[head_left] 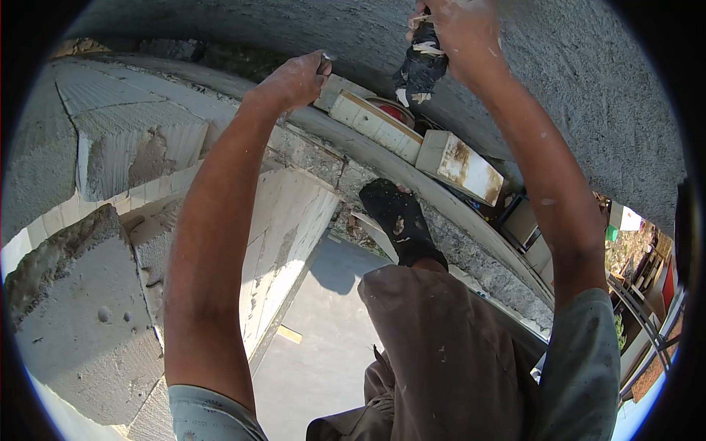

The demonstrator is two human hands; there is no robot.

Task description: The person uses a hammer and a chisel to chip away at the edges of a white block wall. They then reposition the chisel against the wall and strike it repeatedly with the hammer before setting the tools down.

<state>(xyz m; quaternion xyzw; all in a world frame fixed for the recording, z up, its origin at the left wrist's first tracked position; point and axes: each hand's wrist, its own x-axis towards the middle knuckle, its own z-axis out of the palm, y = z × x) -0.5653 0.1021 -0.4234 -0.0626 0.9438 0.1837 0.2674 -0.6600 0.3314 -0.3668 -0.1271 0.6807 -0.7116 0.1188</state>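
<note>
My left hand [290,82] is closed at the foot of the grey wall, its fingers curled round a small, dull piece whose kind I cannot make out. Higher up and to the right, my right hand [465,33] grips a black-wrapped handle [424,62] with frayed, pale ends pointing down. Whatever the handle belongs to is cut off by the top of the view. Both hands are dusty and apart from each other. My foot in a worn black sock [397,217] stands on the rough concrete ledge [471,257] below them.
A rough grey wall [588,95] rises ahead. Pale masonry blocks [140,143] and a broken block [81,294] are stacked at left. White blocks [460,165] lie in the gap beside the wall. A grey floor [323,338] lies far below; scrap timber [647,294] is at right.
</note>
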